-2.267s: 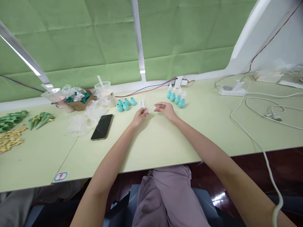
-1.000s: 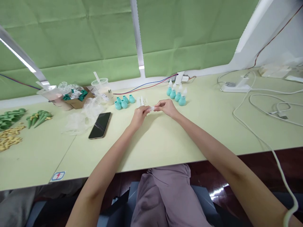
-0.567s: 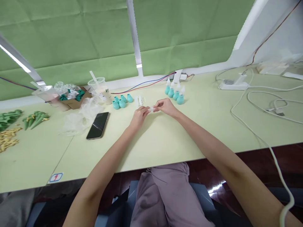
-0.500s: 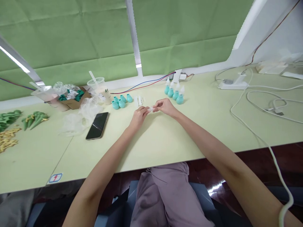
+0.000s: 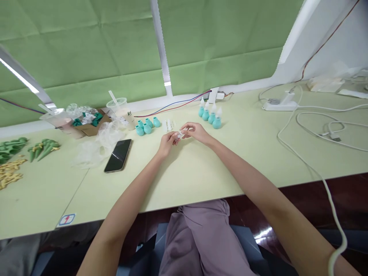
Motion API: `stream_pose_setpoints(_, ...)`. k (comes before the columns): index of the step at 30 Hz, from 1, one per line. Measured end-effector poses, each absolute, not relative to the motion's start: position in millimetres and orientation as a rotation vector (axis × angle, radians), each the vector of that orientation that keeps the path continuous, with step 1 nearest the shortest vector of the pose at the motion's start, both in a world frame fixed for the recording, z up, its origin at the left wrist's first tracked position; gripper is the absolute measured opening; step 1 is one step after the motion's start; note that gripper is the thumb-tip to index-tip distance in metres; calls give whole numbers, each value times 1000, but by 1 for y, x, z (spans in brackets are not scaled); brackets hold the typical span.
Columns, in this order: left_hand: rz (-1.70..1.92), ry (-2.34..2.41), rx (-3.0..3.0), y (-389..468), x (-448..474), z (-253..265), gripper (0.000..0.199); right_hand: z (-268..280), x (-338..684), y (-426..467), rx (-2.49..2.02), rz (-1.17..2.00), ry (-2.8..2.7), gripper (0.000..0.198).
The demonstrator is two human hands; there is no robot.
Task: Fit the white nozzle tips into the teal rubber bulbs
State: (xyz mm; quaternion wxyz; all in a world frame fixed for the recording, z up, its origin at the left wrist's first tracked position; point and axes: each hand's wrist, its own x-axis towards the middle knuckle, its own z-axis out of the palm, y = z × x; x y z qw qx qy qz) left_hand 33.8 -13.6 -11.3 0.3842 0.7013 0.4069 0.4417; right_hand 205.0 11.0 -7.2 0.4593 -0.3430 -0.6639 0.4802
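Note:
Both hands meet above the table around a small whitish translucent piece (image 5: 180, 135), too small to make out fully. My left hand (image 5: 168, 143) pinches it from one side, and the fingers of my right hand (image 5: 195, 132) close on it from the other. Just behind my left hand lie a few small white pieces (image 5: 168, 125). To their left stands a cluster of open-necked turquoise bulb-shaped pots (image 5: 143, 127). Behind my right hand is a row of turquoise bulbs (image 5: 212, 117) topped with pointed white translucent tips.
A black phone (image 5: 118, 155) lies left of my left forearm, beside a crumpled plastic bag (image 5: 97, 147). Drink cups (image 5: 122, 111) and a cardboard box (image 5: 96, 128) stand behind. Green cone-shaped parts (image 5: 47, 148) are far left; a power strip (image 5: 280, 105) and white cables sit right.
My fingers have shifted slightly around the small whitish piece, with the right hand's fingers now reaching more over it. The view has tilted a little; the table items stay put.

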Motion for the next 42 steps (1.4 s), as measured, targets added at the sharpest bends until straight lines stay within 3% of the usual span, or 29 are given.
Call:
stream_pose_setpoints(7, 1116, 1078, 1614, -5, 28, -21, 33, -14, 200, 9, -895, 1231, -1634, 36)
stream_pose_setpoints(13, 1509, 1744, 2023, 12, -21, -14, 29, -22, 208, 16, -990, 1307, -1480, 33)
stream_pose_setpoints(18, 1178, 2158, 2330, 19, -59, -13, 43, -24, 208, 16, -1001, 1344, -1472, 31)
stream_pose_setpoints(23, 969, 2054, 2516, 28, -68, -25, 38, -23, 205, 12, -1023, 1350, -1496, 31)
stream_pose_setpoints(30, 1216, 1895, 2394, 34, -70, -26, 43, -23, 205, 11, -1018, 1337, -1521, 31)
stream_pose_setpoints(38, 1363, 1671, 2304, 36, -68, -29, 15, -25, 208, 14, -975, 1357, -1565, 32)
stream_pose_setpoints(42, 1477, 1423, 2022, 31, -45, -24, 20, -24, 208, 13, -935, 1415, -1527, 29)
